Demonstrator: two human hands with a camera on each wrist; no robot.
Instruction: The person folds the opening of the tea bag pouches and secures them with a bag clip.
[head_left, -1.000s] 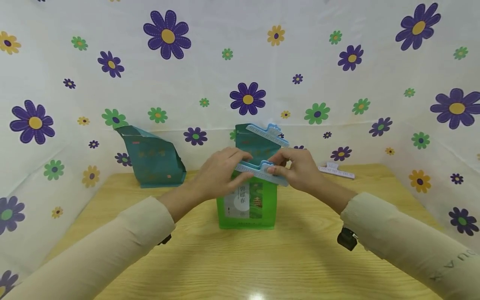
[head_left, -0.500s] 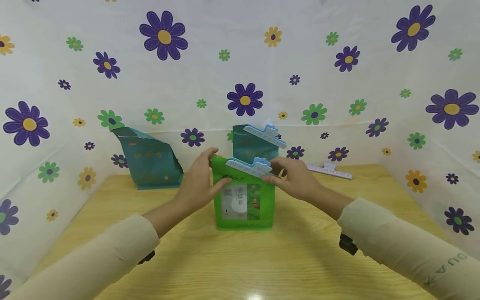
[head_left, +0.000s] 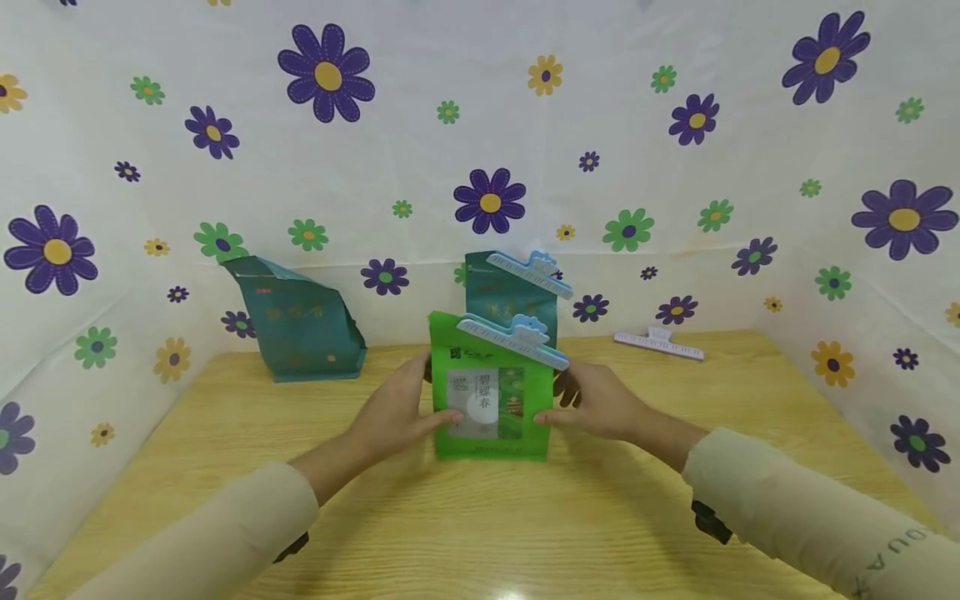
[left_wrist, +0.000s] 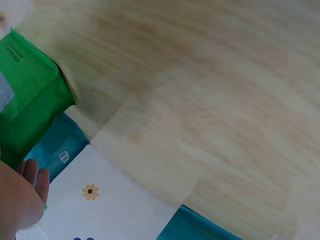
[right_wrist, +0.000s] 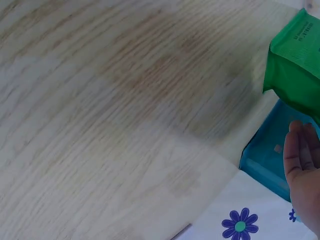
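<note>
A green tea bag with a printed label stands in front of me, between my hands. Across its top, slanting down to the right, sits a light-blue ruler-edged clip. My left hand holds the bag's left side, thumb on the front and fingers partly hidden behind. On the right side my right hand grips likewise, its thumb at the front edge. In the left wrist view the bag shows at the left border, beside the left hand. The right wrist view has the right hand below the bag.
Behind the green bag stands a teal bag with another blue clip on its top. A second teal bag, its top unclipped, stands back left. A pale purple clip lies back right on the wooden table. Flowered cloth surrounds the table.
Both hands have left the clip and top edge and moved down to the bag's sides. The blue clip stays on the bag's top. The things behind have not moved.
</note>
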